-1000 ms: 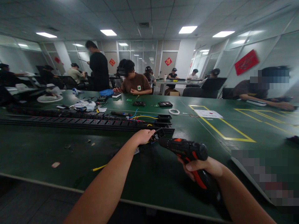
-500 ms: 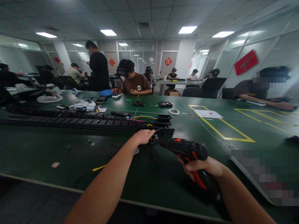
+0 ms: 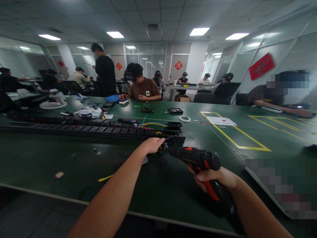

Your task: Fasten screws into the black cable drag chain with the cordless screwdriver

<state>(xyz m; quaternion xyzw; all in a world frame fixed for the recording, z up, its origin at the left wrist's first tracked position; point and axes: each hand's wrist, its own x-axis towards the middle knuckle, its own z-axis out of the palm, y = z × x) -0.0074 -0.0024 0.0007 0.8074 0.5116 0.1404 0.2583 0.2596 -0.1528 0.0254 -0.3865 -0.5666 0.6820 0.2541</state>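
My left hand (image 3: pixel 154 145) is closed on a small black rectangular housing (image 3: pixel 168 142), tilted above the green table, with its hollow side showing. Wrapped round the grip of a black and orange cordless drill (image 3: pixel 198 157) is my right hand (image 3: pixel 210 177). The drill's nose points left at the housing; whether its bit touches the housing I cannot tell. Part of a yellow wire (image 3: pixel 105 178) shows under my left forearm. Just behind the left hand lie long black power strips (image 3: pixel 99 131), with blue and yellow wires (image 3: pixel 155 124) at their right end.
White tape roll (image 3: pixel 184 118), black open cases (image 3: pixel 175 110) and a blue bin (image 3: pixel 112 98) stand farther back. A paper sheet (image 3: pixel 221 121) lies by yellow tape markings at right. One person (image 3: pixel 146 87) sits across the table, another at right. A pixelated panel (image 3: pixel 274 188) lies front right.
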